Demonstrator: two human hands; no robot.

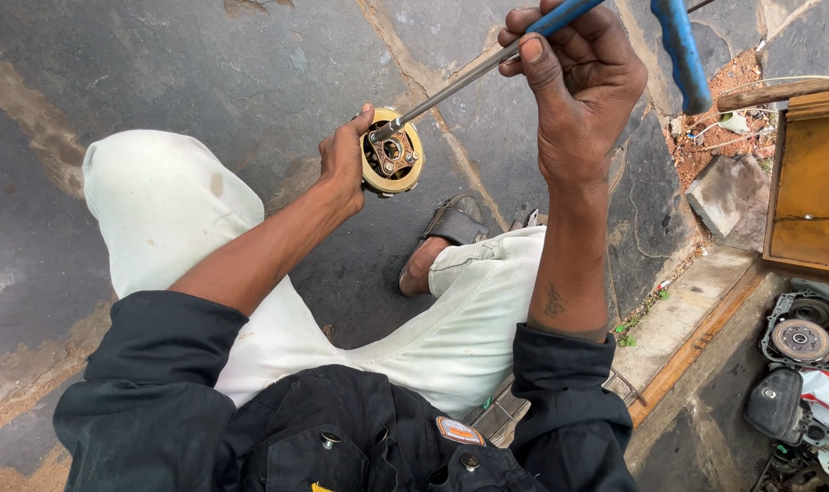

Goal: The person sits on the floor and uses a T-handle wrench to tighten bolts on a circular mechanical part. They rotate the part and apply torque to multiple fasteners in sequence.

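Round brass-coloured motor part (392, 152), held in the air above the stone floor (205, 82) and the person's knees. Left hand (344, 164): fingers wrapped shut around the part's rim. Right hand (578, 77): fingers closed on a blue-handled screwdriver (469, 77), tip set in the part's centre. Around: 1 sandalled foot (442, 239) below the part; a wooden box (811, 191) at right; an engine casing (800, 339) lower right; a stone block (726, 193) beside the box.

ring (405, 178): tan-yellow, rusty brown centre
shaft (460, 80): silver-grey
handle (680, 50): blue
trousers (173, 228): off-white, faint stains
jacket (159, 401): black
sandal (455, 223): grey-brown
floor (205, 73): dark grey slabs, tan seams
box (811, 182): orange-brown
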